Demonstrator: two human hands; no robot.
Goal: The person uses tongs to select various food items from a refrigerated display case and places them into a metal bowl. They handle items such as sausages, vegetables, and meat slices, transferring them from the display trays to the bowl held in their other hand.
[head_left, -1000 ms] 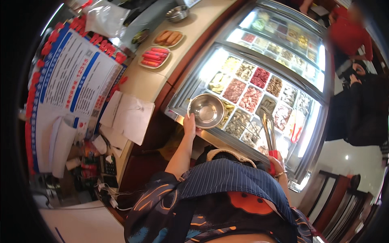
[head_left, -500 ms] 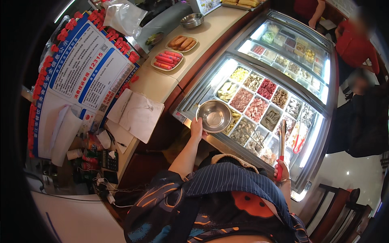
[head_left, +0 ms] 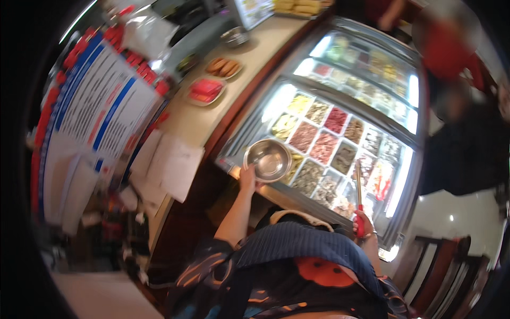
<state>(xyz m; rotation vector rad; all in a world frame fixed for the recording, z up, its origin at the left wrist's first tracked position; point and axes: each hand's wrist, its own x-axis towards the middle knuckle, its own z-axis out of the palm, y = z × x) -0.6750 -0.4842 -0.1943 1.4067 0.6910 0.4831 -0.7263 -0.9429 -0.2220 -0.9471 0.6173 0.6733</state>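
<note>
A round, shiny steel bowl (head_left: 260,154) is gripped at its near left rim by my left hand (head_left: 247,179); nothing shows inside it. It hangs over the near left corner of a lit display case (head_left: 241,143). My right hand (head_left: 367,225) is closed around the red handle of metal tongs (head_left: 359,186), whose tips point away from me over the case's near right trays. White trays in the case hold sliced meats (head_left: 324,147), dark red pieces (head_left: 336,120) and pale yellow pieces (head_left: 299,103). Motion blur smears the smaller details.
Left of the case runs a counter (head_left: 183,119) with a plate of red-wrapped sticks (head_left: 205,91), a plate of brown rolls (head_left: 223,68) and steel bowls (head_left: 235,37). A notice board (head_left: 101,95) leans farther left. Other people (head_left: 451,48) stand beyond the case at right.
The whole view has shifted, so things sit farther left and the picture is blurrier. Both hands keep their grip on the bowl and tongs, roughly in the same places over the case.
</note>
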